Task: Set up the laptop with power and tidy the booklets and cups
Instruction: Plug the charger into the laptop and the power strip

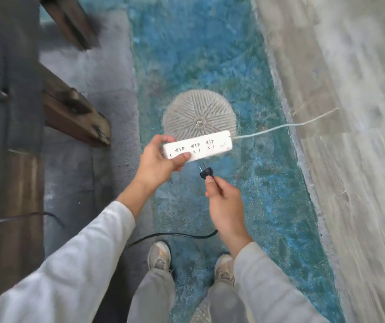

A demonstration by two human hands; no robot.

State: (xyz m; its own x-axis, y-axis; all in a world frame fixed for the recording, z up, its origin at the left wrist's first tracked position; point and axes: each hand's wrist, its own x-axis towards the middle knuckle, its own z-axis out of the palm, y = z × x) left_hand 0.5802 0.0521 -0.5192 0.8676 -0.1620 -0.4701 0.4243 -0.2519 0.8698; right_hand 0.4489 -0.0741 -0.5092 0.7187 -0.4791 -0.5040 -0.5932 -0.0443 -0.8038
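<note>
Head view, looking straight down past two pale sleeves to a blue-painted floor [210,54]. With the left hand [157,159], grips a white power strip [197,146] by its left end, fingers [163,138] curled over the far edge, thumb pressed on the socket face. Held across the view, long axis left to right, right end tilted slightly away, with a white cord [280,128] running off to the right. With the right hand [224,206], pinches a black plug [206,173] between thumb and curled fingers, prongs aimed up and away at the strip. Sits just below the middle sockets, near but not touching. Trails a black cable [170,234] leftward over the floor. Probably calls next for lining the prongs up with a socket and pushing in, left hand steadying. No laptop, booklets, cups or other containers in sight. Beneath the strip, a round ribbed floor cover [199,117]; lower down, two shoes.
</note>
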